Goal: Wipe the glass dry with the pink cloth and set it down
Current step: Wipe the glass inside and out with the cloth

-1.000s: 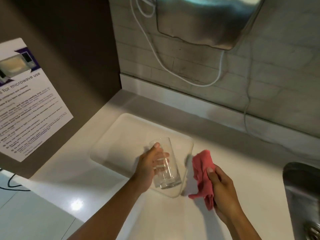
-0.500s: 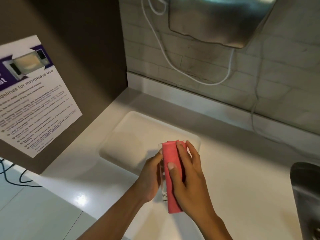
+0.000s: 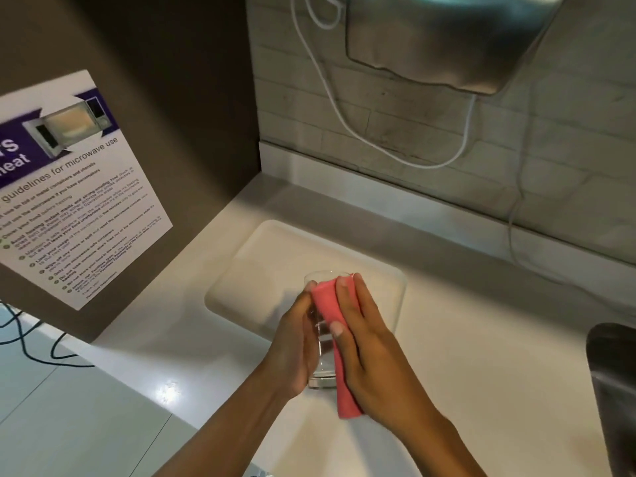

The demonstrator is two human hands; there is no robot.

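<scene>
1. sign (image 3: 74, 187) on the dark panel at left: readable words "guidelines for microwave use" under a microwave photo; the smaller lines are too blurred to read.
2. glass (image 3: 321, 333): clear, tall, no markings seen; held above the near edge of the white tray (image 3: 261, 270) on the counter (image 3: 481, 356).
3. long axis near upright, open rim up and tipped slightly away, thick base down.
4. left hand (image 3: 292, 352) wrapped round the glass's left side.
5. right hand (image 3: 371, 352) presses the pink cloth (image 3: 332, 315) flat along the glass's right side, fingers extended.

Counts: 1 glass (image 3: 321, 356), 1 pink cloth (image 3: 339, 356), 2 hands, 1 tray (image 3: 261, 270), 1 poster (image 3: 69, 187), approx. 2 cables.
</scene>
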